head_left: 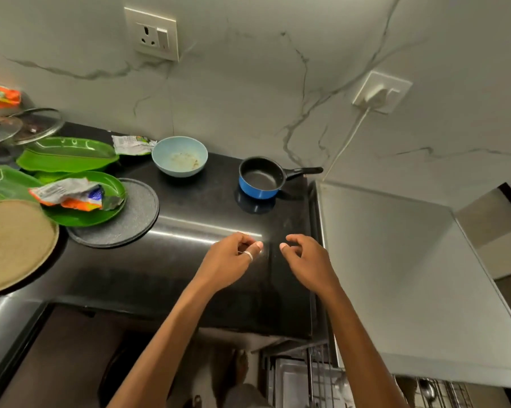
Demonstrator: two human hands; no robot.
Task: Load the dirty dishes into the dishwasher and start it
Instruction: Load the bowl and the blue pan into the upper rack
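Note:
My left hand (229, 262) and my right hand (307, 260) hover side by side over the black counter (207, 275), fingers curled and apart, holding nothing. Beyond them stands a small blue saucepan (261, 178) with a black handle pointing right. A dirty light-blue bowl (179, 156) sits at the back by the wall. To the left lie green leaf-shaped plates (68, 156), a dark grey round plate (124, 219) and a beige round plate (12, 242). The dishwasher's white top (410, 275) is at the right, its wire rack (322, 375) pulled out below.
Crumpled wrappers (68, 194) lie on a green plate, another wrapper (132, 143) at the back. Glass lids (21, 126) sit at the far left. A plug and cable (375, 98) hang on the marble wall. A spoon (425, 390) rests in the rack.

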